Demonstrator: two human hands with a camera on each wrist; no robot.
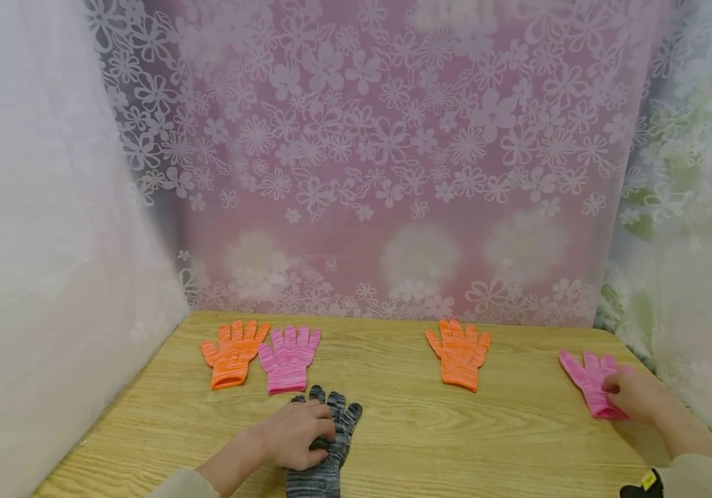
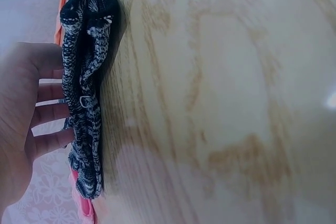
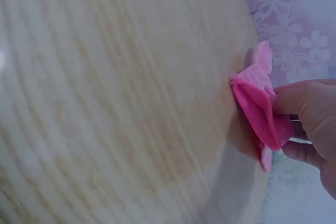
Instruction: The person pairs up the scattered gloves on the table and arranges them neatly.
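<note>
My left hand [image 1: 296, 432] rests on a dark grey marled knit glove [image 1: 315, 481] at the table's near side. Seen from the left wrist, the fingers [image 2: 52, 114] touch the upper face of the grey glove [image 2: 94, 77], whose layers show edge-on. Over at the right, my right hand [image 1: 636, 395] pinches a pink knit glove [image 1: 591, 380] near its cuff. The right wrist view shows that pink glove [image 3: 257, 103] bunched, its cuff opening gaping, with the thumb of the right hand [image 3: 310, 114] against it; the fingertips are partly hidden.
An orange glove [image 1: 231, 356] and another pink glove [image 1: 289, 360] lie side by side at the back left. A second orange glove [image 1: 460, 354] lies right of centre. Floral curtains [image 1: 393, 173] enclose the wood-grain table [image 1: 393, 360] at the back and sides.
</note>
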